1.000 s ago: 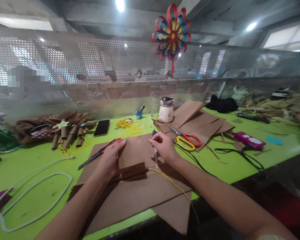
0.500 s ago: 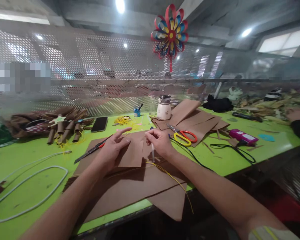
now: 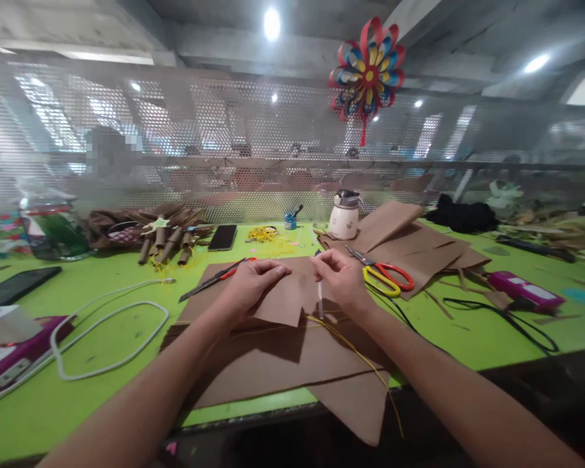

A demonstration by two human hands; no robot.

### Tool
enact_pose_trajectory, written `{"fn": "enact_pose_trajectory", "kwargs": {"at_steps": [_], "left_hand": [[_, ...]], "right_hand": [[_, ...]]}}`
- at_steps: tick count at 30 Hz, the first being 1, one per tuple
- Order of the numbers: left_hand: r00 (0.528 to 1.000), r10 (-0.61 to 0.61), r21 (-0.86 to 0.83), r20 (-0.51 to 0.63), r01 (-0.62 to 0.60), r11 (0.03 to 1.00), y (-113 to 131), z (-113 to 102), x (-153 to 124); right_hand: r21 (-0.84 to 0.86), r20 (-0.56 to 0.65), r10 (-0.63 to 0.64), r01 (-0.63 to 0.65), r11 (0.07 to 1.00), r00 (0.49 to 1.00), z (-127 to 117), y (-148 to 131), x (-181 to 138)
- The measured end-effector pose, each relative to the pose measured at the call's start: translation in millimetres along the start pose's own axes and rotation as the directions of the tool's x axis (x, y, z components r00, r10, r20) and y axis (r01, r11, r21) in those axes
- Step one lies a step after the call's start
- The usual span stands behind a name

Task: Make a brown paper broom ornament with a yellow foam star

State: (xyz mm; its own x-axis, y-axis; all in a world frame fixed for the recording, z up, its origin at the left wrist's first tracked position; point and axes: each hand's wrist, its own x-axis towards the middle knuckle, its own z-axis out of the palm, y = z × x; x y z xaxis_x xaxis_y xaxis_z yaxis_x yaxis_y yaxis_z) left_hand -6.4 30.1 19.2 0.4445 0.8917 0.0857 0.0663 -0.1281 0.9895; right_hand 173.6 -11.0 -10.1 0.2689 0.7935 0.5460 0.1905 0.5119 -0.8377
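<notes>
My left hand [image 3: 258, 285] rests on a small brown paper piece [image 3: 283, 304], its thumb and fingers closed together at the paper's upper part. Just to the right, my right hand [image 3: 341, 278] makes a pinch; whatever is between the fingertips is too small to make out. A narrow whitish strip [image 3: 320, 300] shows below that pinch; whether it is held is unclear. Under both hands lies a stack of larger brown paper sheets [image 3: 273, 370]. Yellow string [image 3: 355, 351] trails across them past the front edge. A red-handled craft knife or scissors [image 3: 214, 281] lies beside my left hand.
Red-and-yellow-handled scissors [image 3: 387, 276] lie right of my hand, by more brown paper [image 3: 419, 250] and a white bottle [image 3: 344, 218]. A phone [image 3: 223, 238], rolled brown pieces [image 3: 168, 244], a white cable [image 3: 112, 377] and purple power strips [image 3: 525, 291] are around.
My left hand's fingers, spread before, have closed down onto the small paper piece. The right hand keeps its pinch. The whole view has swung left, so things appear farther right.
</notes>
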Motion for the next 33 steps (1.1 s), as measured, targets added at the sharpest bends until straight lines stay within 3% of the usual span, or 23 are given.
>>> {"fn": "enact_pose_trajectory", "kwargs": {"at_steps": [4,7,10,14,18,26,33], "left_hand": [[0.999,0.048,0.001,0.004,-0.048,0.999,-0.2,1.5,-2.6],[0.997,0.077,0.003,0.021,-0.077,0.997,-0.8,-0.7,-2.1],[0.992,0.100,0.032,0.075,-0.103,0.994,-2.4,-3.4,-0.9],[0.987,0.088,0.028,0.134,-0.093,0.995,-2.5,-3.5,-1.9],[0.992,0.066,-0.005,0.110,-0.065,0.998,0.5,-1.1,-4.9],[0.996,0.050,-0.063,0.078,-0.045,0.997,4.5,2.2,-9.7],[0.991,0.129,-0.193,0.044,-0.118,0.974,-1.8,-3.5,-0.3]], "right_hand": [[0.117,0.012,-0.018,0.016,0.993,1.000,0.0,2.2,-0.1],[0.279,0.068,0.019,-0.038,0.959,0.998,1.8,1.4,0.2],[0.327,0.088,0.065,-0.090,0.941,0.994,2.0,0.3,0.3],[0.227,0.039,0.072,-0.079,0.971,0.997,-0.9,2.6,0.3],[0.045,0.057,0.014,-0.016,0.999,0.998,-1.6,2.0,-0.6],[0.036,0.108,0.059,-0.064,0.997,0.992,2.8,-2.4,-2.5],[0.144,-0.110,0.131,-0.115,0.983,0.985,-8.9,4.4,6.3]]}}
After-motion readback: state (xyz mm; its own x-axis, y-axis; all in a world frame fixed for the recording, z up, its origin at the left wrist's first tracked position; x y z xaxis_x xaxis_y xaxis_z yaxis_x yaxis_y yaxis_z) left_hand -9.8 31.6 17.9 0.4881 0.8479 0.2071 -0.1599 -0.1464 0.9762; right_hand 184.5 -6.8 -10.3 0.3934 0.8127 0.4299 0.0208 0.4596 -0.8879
